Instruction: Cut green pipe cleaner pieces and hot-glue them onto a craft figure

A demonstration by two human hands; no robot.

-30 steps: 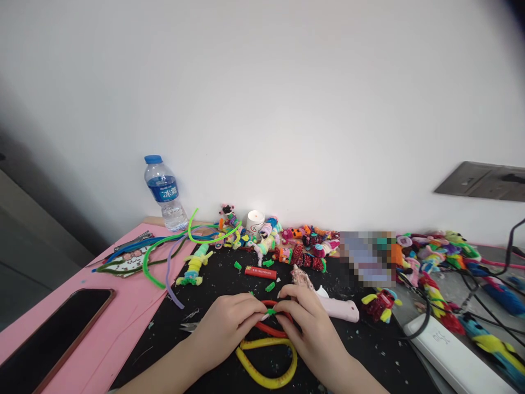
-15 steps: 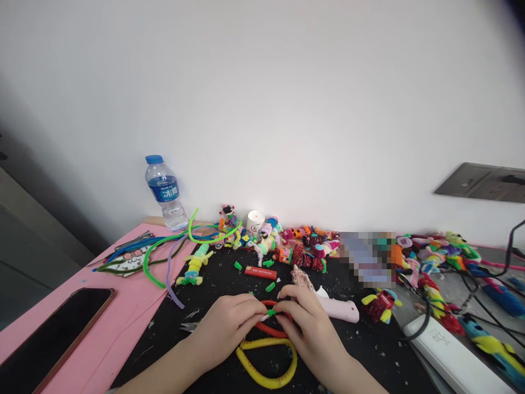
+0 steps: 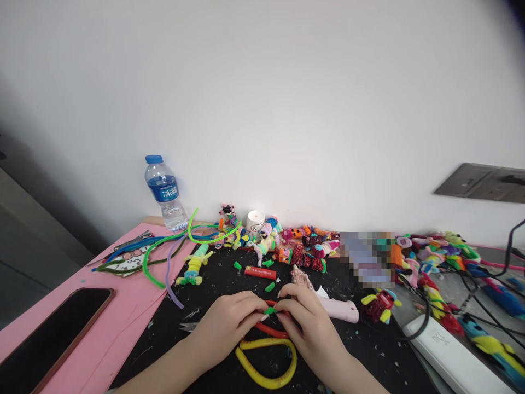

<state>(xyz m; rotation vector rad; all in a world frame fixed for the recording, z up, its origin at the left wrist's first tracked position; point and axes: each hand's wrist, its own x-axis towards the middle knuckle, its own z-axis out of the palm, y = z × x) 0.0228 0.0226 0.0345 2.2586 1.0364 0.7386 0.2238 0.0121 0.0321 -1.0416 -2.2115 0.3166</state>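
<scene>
In the middle of the black mat, my left hand [image 3: 233, 317] and my right hand [image 3: 307, 323] meet at the fingertips. Both pinch a small green pipe cleaner piece [image 3: 269, 311], partly hidden by the fingers. Under and in front of them lie a red loop [image 3: 270, 329] and a yellow loop [image 3: 268, 381], which look like scissor handles. A metal blade tip [image 3: 189, 326] sticks out beside my left hand. Beyond the fingers are a red lighter [image 3: 261, 272] and several loose green pieces [image 3: 269, 287]. A pink glue gun [image 3: 338, 310] lies just past my right hand.
Pipe cleaner figures [image 3: 303, 258] line the wall around a paper cup [image 3: 255, 223]. A water bottle [image 3: 166, 194], loose pipe cleaners [image 3: 147, 268] and a phone [image 3: 57, 334] are to the left. On the right are a white box [image 3: 455, 355] and black cables [image 3: 484, 295].
The green piece has turned slightly between my fingertips, and more of it shows. Both hands stay in almost the same place.
</scene>
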